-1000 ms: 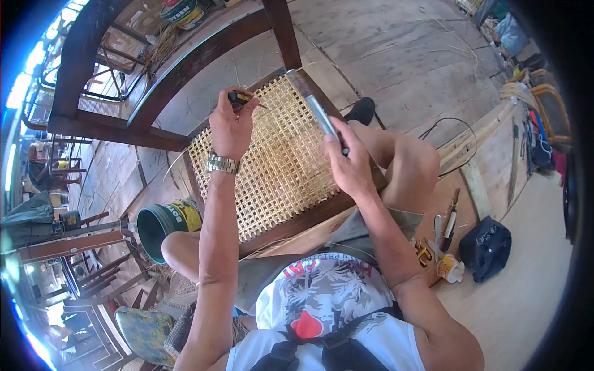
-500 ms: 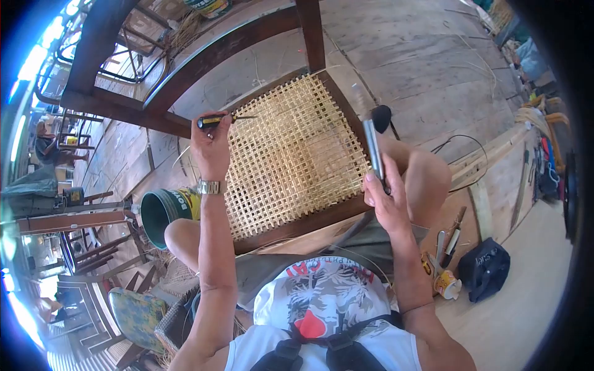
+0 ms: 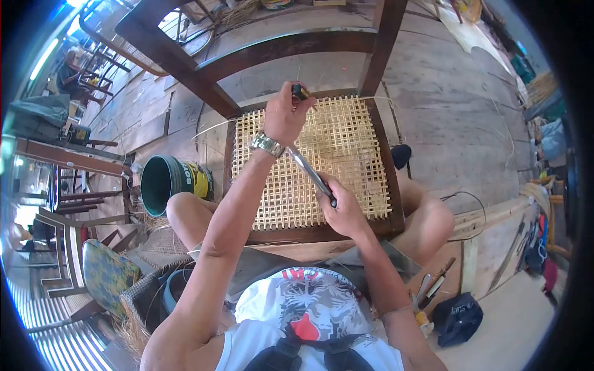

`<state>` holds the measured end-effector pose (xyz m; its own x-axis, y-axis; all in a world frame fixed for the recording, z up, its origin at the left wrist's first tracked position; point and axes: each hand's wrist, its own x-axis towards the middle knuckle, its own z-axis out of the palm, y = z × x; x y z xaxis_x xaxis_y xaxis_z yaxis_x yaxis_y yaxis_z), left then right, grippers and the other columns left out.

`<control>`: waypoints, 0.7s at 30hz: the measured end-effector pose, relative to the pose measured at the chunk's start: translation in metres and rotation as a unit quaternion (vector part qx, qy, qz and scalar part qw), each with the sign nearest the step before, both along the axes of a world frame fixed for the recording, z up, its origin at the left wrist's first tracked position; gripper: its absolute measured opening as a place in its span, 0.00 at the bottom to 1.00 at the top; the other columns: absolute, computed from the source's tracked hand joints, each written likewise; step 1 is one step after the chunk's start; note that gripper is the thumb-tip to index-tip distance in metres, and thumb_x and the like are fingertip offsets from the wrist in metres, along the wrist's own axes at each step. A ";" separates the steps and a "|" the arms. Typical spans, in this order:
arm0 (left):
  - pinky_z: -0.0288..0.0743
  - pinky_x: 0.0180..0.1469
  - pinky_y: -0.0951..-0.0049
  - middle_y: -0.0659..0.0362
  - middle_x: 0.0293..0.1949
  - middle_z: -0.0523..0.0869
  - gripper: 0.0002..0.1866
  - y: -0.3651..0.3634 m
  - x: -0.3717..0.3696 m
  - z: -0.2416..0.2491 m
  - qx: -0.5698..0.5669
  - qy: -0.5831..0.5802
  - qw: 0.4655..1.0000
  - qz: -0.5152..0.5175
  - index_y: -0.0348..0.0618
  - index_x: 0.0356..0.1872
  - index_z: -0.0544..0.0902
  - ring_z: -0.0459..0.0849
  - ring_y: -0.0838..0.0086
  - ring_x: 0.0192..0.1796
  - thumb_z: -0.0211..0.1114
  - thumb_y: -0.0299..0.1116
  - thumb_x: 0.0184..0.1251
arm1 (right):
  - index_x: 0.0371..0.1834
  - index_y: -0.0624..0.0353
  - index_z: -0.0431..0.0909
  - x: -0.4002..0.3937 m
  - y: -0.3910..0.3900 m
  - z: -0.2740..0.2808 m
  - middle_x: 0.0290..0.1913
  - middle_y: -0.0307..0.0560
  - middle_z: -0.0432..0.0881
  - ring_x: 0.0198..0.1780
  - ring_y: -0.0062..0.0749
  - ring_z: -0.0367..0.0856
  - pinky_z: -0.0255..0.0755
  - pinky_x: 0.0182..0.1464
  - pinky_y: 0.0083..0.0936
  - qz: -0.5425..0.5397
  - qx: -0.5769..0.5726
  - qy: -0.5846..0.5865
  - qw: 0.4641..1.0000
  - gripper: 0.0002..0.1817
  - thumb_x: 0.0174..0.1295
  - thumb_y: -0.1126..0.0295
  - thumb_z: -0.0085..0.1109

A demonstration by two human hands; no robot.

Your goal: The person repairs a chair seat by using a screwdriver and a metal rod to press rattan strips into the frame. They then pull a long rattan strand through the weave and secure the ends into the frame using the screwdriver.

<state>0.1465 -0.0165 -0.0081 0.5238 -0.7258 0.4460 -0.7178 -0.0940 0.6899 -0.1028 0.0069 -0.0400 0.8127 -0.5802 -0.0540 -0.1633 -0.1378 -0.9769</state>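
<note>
A woven cane seat [image 3: 322,167] in a dark wooden chair frame [image 3: 291,49] lies in front of my body. My left hand [image 3: 288,114] is closed round a screwdriver [image 3: 301,92] with a black and yellow handle, over the far left part of the weave. The screwdriver's tip points down to the right, close to the cane. My right hand [image 3: 341,207] grips a long metal tool [image 3: 311,172] above the middle of the seat. This tool slants up to the left, and its far end is near my left wrist.
A green bucket [image 3: 167,182] lies on its side to the left. At the lower right are a dark cap [image 3: 458,318] and hand tools [image 3: 436,284]. Chairs and a seated person [image 3: 71,77] are at the far left.
My left hand has moved right along the seat's far side with the screwdriver. My right hand has come left over the weave, and its metal tool now slants left. The view has shifted.
</note>
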 end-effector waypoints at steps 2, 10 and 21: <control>0.82 0.36 0.63 0.50 0.33 0.91 0.18 0.001 -0.004 0.002 -0.041 0.017 0.999 -0.017 0.41 0.49 0.80 0.92 0.58 0.35 0.78 0.35 0.66 | 0.70 0.65 0.73 0.004 -0.003 0.001 0.29 0.48 0.80 0.27 0.27 0.80 0.74 0.32 0.31 -0.007 -0.002 -0.019 1.000 0.23 0.73 0.73 0.56; 0.82 0.37 0.68 0.54 0.34 0.92 0.16 -0.006 0.002 -0.003 -0.002 -0.003 1.000 -0.025 0.41 0.50 0.80 0.92 0.68 0.35 0.77 0.34 0.69 | 0.71 0.64 0.73 -0.016 -0.043 -0.022 0.40 0.37 0.79 0.36 0.18 0.75 0.72 0.39 0.21 -0.188 -0.023 -0.069 0.979 0.22 0.77 0.70 0.56; 0.81 0.37 0.62 0.53 0.34 0.91 0.15 -0.008 0.000 -0.022 0.005 0.023 0.999 -0.024 0.43 0.49 0.79 0.91 0.59 0.35 0.75 0.32 0.68 | 0.71 0.64 0.74 -0.021 -0.033 0.003 0.35 0.41 0.79 0.31 0.19 0.72 0.70 0.34 0.23 0.008 -0.022 -0.029 0.999 0.22 0.76 0.69 0.59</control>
<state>0.1462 -0.0244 -0.0306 0.5089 -0.7548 0.4139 -0.6886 -0.0685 0.7219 -0.1243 -0.0263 -0.0368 0.8232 -0.5675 0.0194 -0.1037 -0.1838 -0.9775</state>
